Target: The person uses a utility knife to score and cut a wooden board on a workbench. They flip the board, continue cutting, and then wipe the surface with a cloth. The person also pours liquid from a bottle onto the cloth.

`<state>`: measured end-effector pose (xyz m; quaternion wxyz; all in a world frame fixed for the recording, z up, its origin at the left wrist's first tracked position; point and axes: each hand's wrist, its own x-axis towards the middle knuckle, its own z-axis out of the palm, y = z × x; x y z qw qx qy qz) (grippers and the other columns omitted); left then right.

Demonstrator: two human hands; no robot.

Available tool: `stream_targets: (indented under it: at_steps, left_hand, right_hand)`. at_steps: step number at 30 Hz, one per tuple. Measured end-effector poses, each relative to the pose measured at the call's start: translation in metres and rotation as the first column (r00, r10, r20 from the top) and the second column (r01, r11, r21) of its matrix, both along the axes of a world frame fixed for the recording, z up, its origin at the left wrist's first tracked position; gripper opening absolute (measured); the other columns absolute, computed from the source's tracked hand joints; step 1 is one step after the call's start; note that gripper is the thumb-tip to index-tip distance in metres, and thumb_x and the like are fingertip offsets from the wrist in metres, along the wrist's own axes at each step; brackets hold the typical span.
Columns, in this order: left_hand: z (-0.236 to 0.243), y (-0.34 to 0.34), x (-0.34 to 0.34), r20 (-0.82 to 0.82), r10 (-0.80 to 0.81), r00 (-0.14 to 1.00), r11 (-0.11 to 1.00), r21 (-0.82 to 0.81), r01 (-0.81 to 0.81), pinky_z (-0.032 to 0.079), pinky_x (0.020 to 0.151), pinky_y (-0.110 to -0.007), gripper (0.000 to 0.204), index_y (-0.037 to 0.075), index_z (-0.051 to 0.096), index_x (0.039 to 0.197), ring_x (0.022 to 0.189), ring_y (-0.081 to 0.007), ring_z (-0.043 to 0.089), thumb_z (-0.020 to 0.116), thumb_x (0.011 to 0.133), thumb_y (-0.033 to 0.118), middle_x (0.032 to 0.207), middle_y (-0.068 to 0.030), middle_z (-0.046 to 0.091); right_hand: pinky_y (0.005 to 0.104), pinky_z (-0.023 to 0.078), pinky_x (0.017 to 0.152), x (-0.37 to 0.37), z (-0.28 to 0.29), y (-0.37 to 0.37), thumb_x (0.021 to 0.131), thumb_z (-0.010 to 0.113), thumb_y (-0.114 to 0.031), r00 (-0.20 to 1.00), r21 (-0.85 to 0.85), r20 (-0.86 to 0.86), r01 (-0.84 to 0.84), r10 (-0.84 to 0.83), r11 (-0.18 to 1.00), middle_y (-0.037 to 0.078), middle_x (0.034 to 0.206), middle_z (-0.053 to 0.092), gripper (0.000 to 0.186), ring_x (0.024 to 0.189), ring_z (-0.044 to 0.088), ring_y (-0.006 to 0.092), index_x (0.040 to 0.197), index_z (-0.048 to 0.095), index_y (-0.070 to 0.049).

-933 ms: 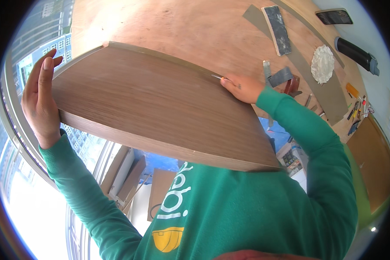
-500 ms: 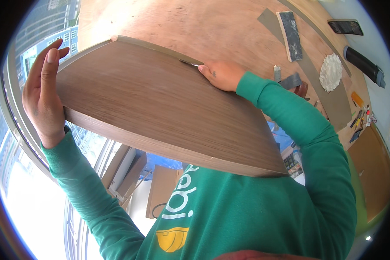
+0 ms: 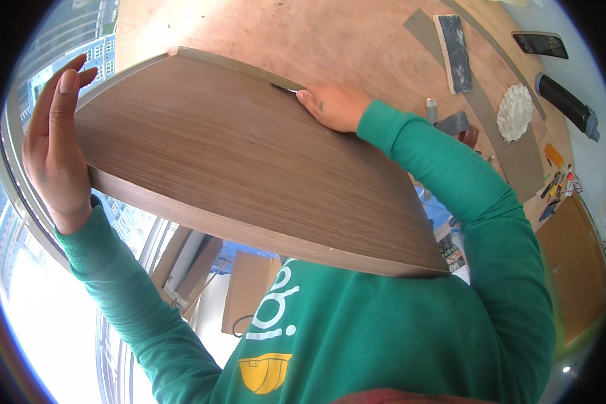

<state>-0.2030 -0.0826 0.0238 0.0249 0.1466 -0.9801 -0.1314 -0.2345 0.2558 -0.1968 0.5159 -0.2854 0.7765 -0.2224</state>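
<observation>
I hold a large brown wood-grain panel (image 3: 236, 161) in front of my chest, tilted, with a grey edge band along its far side. My left hand (image 3: 57, 145) presses flat against the panel's left edge, fingers straight and together. My right hand (image 3: 333, 106) rests on the far edge of the panel, fingers curled over the edge band. Both green sleeves reach in from below.
Beyond the panel lies a plywood surface (image 3: 330, 40) with a dark sanding block (image 3: 454, 44), a white crumpled cloth (image 3: 515, 111), grey strips, a black tube (image 3: 565, 104), a phone (image 3: 540, 44) and small tools at the right. A window (image 3: 20, 222) curves along the left. Cardboard pieces (image 3: 249, 289) lie below.
My right hand has slid left along the panel's far edge. The panel has tipped and shifted slightly, and my left hand has stayed on its left edge.
</observation>
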Motion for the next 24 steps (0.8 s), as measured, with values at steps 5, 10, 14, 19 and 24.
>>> stream_targets:
  at_steps: [5, 10, 14, 19, 24]
  left_hand:
    - [0.000, -0.005, 0.000, -0.005, -0.035, 0.999, 0.999, -0.008, 0.035, 0.048, 0.109, -0.053, 0.051, 0.023, 0.076, 0.125, 0.120, -0.0261, 0.068, 0.047, 0.102, 0.059, 0.120, -0.0094, 0.076]
    - [0.001, -0.004, -0.001, 0.005, -0.029, 1.000, 0.999, -0.027, 0.029, 0.048, 0.110, -0.053, 0.052, 0.021, 0.075, 0.126, 0.121, -0.0267, 0.068, 0.047, 0.103, 0.058, 0.121, -0.0104, 0.076]
    - [0.000, -0.002, -0.001, 0.003, 0.009, 1.000, 1.000, 0.025, -0.009, 0.048, 0.110, -0.052, 0.053, 0.019, 0.075, 0.127, 0.121, -0.0270, 0.068, 0.048, 0.103, 0.058, 0.122, -0.0119, 0.076]
    - [0.000, 0.000, -0.001, 0.009, -0.006, 1.000, 1.000, 0.003, 0.006, 0.048, 0.110, -0.052, 0.054, 0.018, 0.074, 0.128, 0.122, -0.0286, 0.068, 0.048, 0.103, 0.058, 0.123, -0.0133, 0.075]
    - [0.001, 0.004, -0.002, 0.022, 0.002, 1.000, 1.000, 0.006, -0.002, 0.048, 0.109, -0.053, 0.054, 0.018, 0.073, 0.129, 0.122, -0.0301, 0.068, 0.048, 0.102, 0.058, 0.124, -0.0139, 0.075]
  right_hand:
    - [0.0537, 0.052, 0.080, 0.001, 0.004, 0.016, 0.110, 0.038, -0.041, 0.997, -0.020, -0.061, -0.041, 0.039, 0.999, 0.023, 0.095, 0.072, 0.053, 0.088, 0.067, 0.0436, 0.099, 0.069, 0.000]
    - [0.0539, 0.052, 0.079, 0.010, 0.009, 0.045, 0.109, 0.041, -0.040, 0.994, -0.036, -0.111, -0.004, 0.000, 0.999, 0.023, 0.090, 0.071, 0.050, 0.085, 0.067, 0.0446, 0.096, 0.069, 0.000]
    - [0.0541, 0.052, 0.078, 0.016, 0.011, 0.073, 0.109, 0.042, -0.041, 0.995, 0.028, -0.097, -0.019, 0.022, 0.999, 0.024, 0.088, 0.070, 0.051, 0.085, 0.067, 0.0446, 0.092, 0.068, -0.001]
    - [0.0551, 0.051, 0.077, 0.022, 0.021, 0.111, 0.108, 0.043, -0.041, 0.997, 0.081, -0.077, -0.013, 0.019, 0.997, 0.024, 0.086, 0.070, 0.049, 0.085, 0.066, 0.0451, 0.090, 0.066, -0.001]
    - [0.0558, 0.051, 0.076, 0.029, 0.032, 0.148, 0.108, 0.043, -0.040, 0.996, 0.153, -0.063, -0.046, 0.056, 0.987, 0.024, 0.085, 0.069, 0.047, 0.084, 0.066, 0.0458, 0.090, 0.064, -0.002]
